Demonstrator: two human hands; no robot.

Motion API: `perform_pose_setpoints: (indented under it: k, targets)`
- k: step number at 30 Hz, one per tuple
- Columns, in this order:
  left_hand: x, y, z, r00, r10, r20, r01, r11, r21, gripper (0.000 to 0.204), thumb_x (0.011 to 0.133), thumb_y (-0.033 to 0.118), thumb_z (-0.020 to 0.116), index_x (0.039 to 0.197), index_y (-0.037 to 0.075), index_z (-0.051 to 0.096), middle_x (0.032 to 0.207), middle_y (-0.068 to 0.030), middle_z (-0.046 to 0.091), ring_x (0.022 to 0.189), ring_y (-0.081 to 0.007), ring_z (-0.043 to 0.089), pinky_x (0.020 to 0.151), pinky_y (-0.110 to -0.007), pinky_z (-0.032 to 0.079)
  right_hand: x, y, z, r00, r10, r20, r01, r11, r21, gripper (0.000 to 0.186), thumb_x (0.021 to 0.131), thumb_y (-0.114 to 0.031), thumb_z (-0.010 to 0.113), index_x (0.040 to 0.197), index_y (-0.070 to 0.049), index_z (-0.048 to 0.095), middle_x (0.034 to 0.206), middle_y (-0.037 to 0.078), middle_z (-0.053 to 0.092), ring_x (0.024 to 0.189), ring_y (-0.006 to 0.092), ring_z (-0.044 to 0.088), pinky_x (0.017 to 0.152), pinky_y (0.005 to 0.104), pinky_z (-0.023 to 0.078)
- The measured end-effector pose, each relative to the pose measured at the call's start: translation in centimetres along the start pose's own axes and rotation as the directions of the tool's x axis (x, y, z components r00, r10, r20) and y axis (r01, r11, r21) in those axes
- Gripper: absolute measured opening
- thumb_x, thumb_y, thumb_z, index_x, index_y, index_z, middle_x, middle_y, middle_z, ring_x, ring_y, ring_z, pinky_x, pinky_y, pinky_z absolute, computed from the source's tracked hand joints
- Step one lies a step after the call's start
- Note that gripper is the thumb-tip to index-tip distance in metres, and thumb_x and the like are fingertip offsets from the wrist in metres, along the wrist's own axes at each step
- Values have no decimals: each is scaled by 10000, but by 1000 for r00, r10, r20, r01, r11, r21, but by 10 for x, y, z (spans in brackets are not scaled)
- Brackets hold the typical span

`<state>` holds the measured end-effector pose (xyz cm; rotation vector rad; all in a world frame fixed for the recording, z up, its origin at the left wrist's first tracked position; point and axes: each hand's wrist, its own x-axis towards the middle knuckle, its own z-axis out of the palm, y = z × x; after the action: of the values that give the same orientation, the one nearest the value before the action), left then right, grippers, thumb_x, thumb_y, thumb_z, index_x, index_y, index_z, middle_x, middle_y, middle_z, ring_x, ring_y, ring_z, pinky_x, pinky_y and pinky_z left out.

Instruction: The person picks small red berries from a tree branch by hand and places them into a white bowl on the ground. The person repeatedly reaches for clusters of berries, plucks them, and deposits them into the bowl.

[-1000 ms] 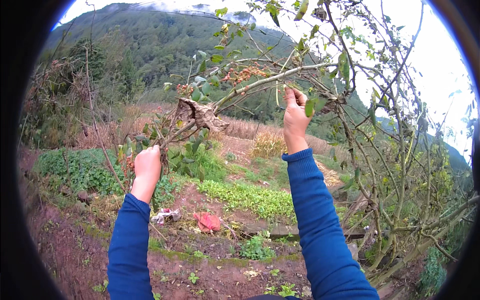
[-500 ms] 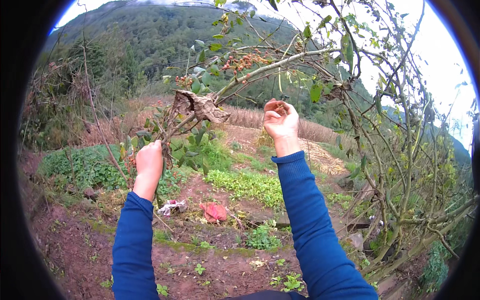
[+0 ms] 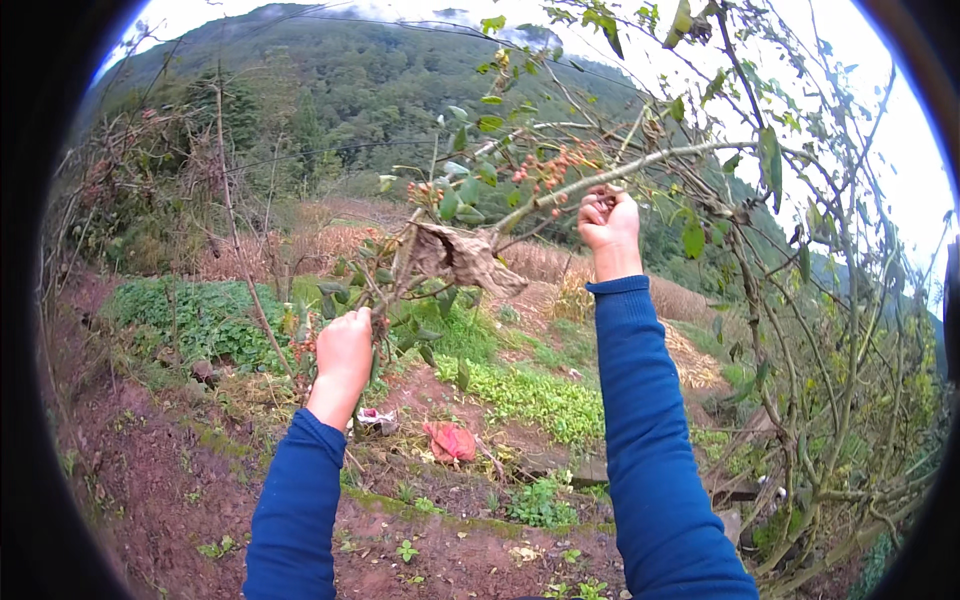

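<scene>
My left hand (image 3: 343,358) is closed around the lower end of a leafy branch (image 3: 560,190), which arches up and to the right. A large crumpled dry leaf (image 3: 468,258) hangs on it between my hands. Clusters of small reddish berries (image 3: 548,170) sit along its upper side, with green leaves among them. My right hand (image 3: 612,222) is raised against the branch just right of the berries, its fingers curled in. Whatever those fingers hold is hidden or too small to name. More berries (image 3: 303,348) hang beside my left hand.
Tangled bare stems (image 3: 800,400) rise on the right. Ahead lie green vegetable beds (image 3: 545,395), a red crumpled bag (image 3: 450,441) and a whitish scrap (image 3: 377,421) on brown soil. A thin upright stem (image 3: 232,210) stands at left; a wooded hillside is behind.
My right hand has gone from below the branch, palm showing, up to the branch by the berries. My left hand keeps its grip. The view has shifted, so the scene sits farther right and lower.
</scene>
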<state>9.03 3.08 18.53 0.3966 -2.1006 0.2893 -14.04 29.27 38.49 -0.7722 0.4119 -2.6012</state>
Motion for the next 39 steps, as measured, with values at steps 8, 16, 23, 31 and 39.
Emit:
perform_pose_setpoints:
  k: [8,16,23,31,39]
  targets:
    - [0,5,1,998,-55,7,55,998,-21,50,754,58,518,800,75,503,743,-77,591,724,-230,619,607,-332,510,-1,25,17,810,-578,-103,447,721,-530,57,863,-77,482,808,-63,475,559,-20,369,402,62,317,330,205,192]
    - [1,4,1,997,-71,44,75,993,-88,129,762,47,496,882,53,541,765,-106,592,728,-267,607,620,-365,494,-10,23,25,847,-531,-18,432,710,-556,178,821,-73,595,702,-88,464,551,-24,383,403,67,339,344,210,201]
    - [4,6,0,998,-56,2,56,996,-63,64,749,55,519,812,66,511,753,-84,593,745,-236,615,618,-337,505,0,11,21,872,-489,-35,389,733,-557,178,836,-147,611,698,-98,509,518,-33,406,385,61,341,340,213,220]
    - [1,4,2,998,-58,-10,58,997,-46,69,745,55,523,813,66,516,758,-79,594,743,-231,614,617,-328,504,-8,12,26,897,-423,-131,245,720,-649,161,883,-162,540,751,-78,502,539,-51,323,387,49,251,335,214,161]
    - [2,5,4,998,-57,-20,57,998,-38,94,747,51,524,840,68,529,765,-73,597,748,-221,616,619,-317,506,1,15,36,970,-187,-155,110,909,-403,191,888,-217,542,791,-53,554,500,-40,310,361,74,263,343,230,200]
